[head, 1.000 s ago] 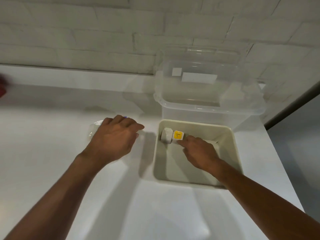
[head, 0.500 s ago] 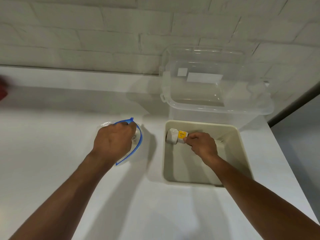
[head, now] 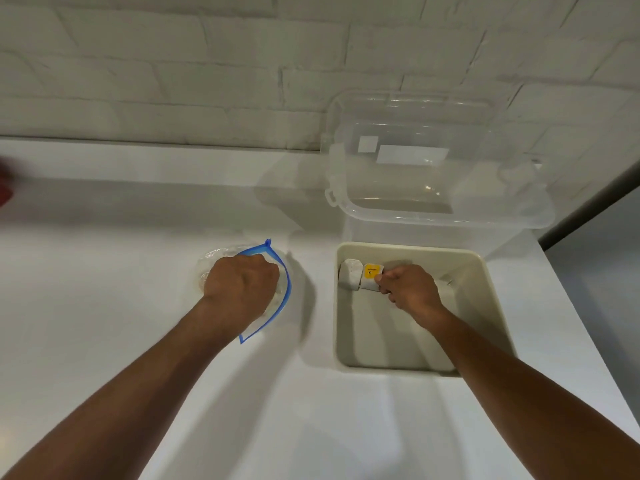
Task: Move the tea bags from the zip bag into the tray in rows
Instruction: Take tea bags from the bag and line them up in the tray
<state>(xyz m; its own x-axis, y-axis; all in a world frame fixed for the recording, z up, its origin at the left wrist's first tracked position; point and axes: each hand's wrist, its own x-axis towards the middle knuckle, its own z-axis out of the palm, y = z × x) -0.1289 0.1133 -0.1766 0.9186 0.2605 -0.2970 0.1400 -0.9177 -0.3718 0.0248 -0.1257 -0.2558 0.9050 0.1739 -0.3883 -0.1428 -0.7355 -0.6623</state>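
Observation:
The clear zip bag [head: 211,261] with a blue zip rim [head: 285,282] lies on the white counter, its mouth open. My left hand [head: 240,289] is inside the mouth, fingers curled downward, and the fingertips and whatever they hold are hidden. The beige tray [head: 485,306] stands to the right. One white tea bag [head: 350,278] stands at its far left corner. Right beside it is a second tea bag [head: 370,277] with a yellow tag, which my right hand [head: 407,292] pinches at its right side.
A clear plastic box [head: 433,174] with white labels stands just behind the tray, against the white brick wall. A blurred red object [head: 5,188] shows at the left edge. The counter ends at the right, close to the tray.
My left hand went from resting on top of the zip bag to reaching into its opened mouth. My right hand stayed at the yellow-tagged tea bag, fingers now curled tighter on it.

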